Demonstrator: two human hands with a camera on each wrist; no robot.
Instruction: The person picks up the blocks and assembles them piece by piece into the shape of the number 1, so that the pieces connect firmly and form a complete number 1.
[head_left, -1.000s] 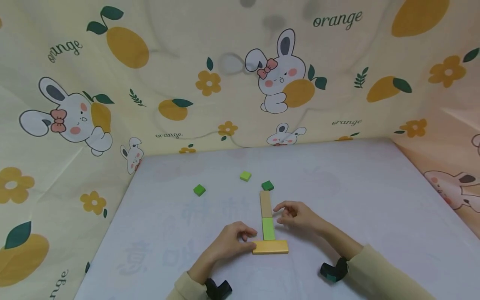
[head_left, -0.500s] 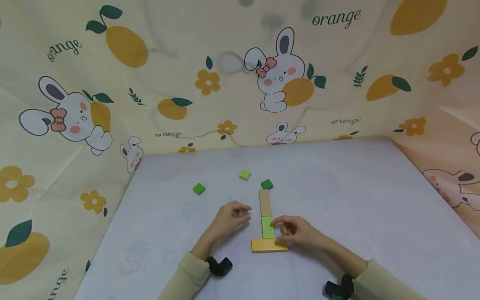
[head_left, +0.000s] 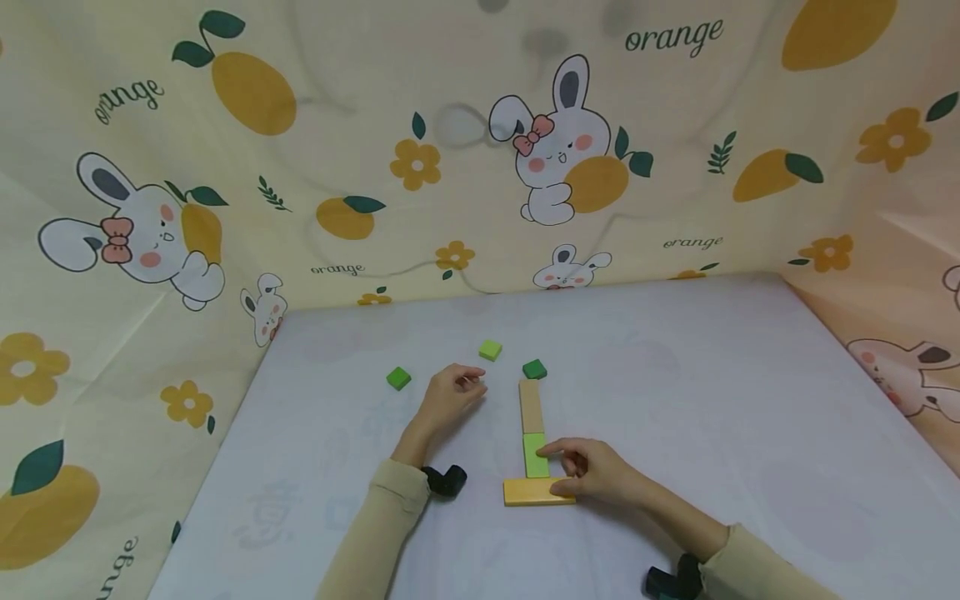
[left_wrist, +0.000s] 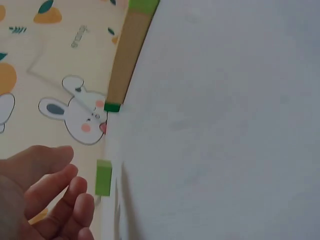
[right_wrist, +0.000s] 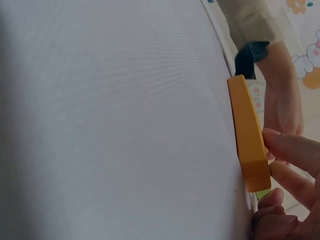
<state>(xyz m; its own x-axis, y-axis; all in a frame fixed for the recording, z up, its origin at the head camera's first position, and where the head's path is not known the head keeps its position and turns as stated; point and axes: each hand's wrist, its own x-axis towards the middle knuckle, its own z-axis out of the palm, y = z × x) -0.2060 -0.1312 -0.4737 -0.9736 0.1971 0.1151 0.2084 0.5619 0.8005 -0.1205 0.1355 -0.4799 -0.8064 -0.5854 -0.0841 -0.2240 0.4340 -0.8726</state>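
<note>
My left hand (head_left: 450, 396) holds nothing, its fingers loosely bent. It is short of a light green square block (head_left: 491, 350); in the left wrist view a green block (left_wrist: 103, 178) stands just past the fingertips. With its thumb, my right hand (head_left: 600, 475) touches the right end of a flat yellow block (head_left: 528, 492), while its index fingertip rests at a light green block (head_left: 534, 446). Above that, a tan block (head_left: 530, 407) continues the line up to a dark green block (head_left: 535, 368). The right wrist view shows the yellow block (right_wrist: 247, 135) against the fingertips.
A mid-green square block (head_left: 399, 378) lies left of the left hand. Black wrist cameras (head_left: 446, 482) sit at both sleeves. A white tabletop (head_left: 712, 400) carries everything, with a printed rabbit-and-orange cloth (head_left: 450, 75) behind it.
My left hand has left the yellow block's left end and moved up and away toward the loose green blocks. My right hand has come down from beside the tan block to the yellow one.
</note>
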